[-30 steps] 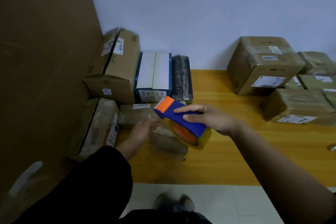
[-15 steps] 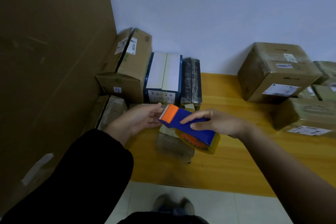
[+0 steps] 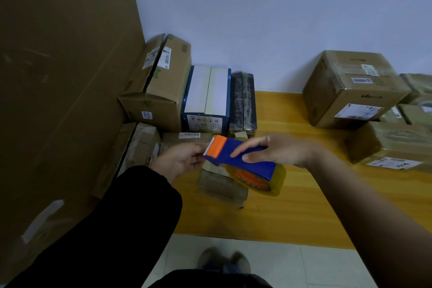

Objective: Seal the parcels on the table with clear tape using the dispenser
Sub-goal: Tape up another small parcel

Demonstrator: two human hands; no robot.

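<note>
My right hand (image 3: 278,149) grips a blue tape dispenser (image 3: 243,159) with an orange toothed head and a roll of clear tape (image 3: 264,180) under it. The dispenser hangs above a small brown parcel (image 3: 222,186) near the table's front edge. My left hand (image 3: 181,159) reaches to the orange head, fingertips at the blade where the tape end sits; whether it pinches the tape is unclear. A flat parcel with a barcode label (image 3: 184,139) lies just behind the hands.
Cardboard parcels (image 3: 161,91) and a blue-and-white box (image 3: 205,100) stand at the back left of the wooden table (image 3: 292,213). More parcels (image 3: 350,89) crowd the right side. A tall cardboard sheet (image 3: 58,77) walls off the left. White floor tiles and my shoes show below.
My left hand has lifted off the small parcel and come up to the dispenser's orange head. My right hand with the dispenser has barely moved; the camera shifted slightly.
</note>
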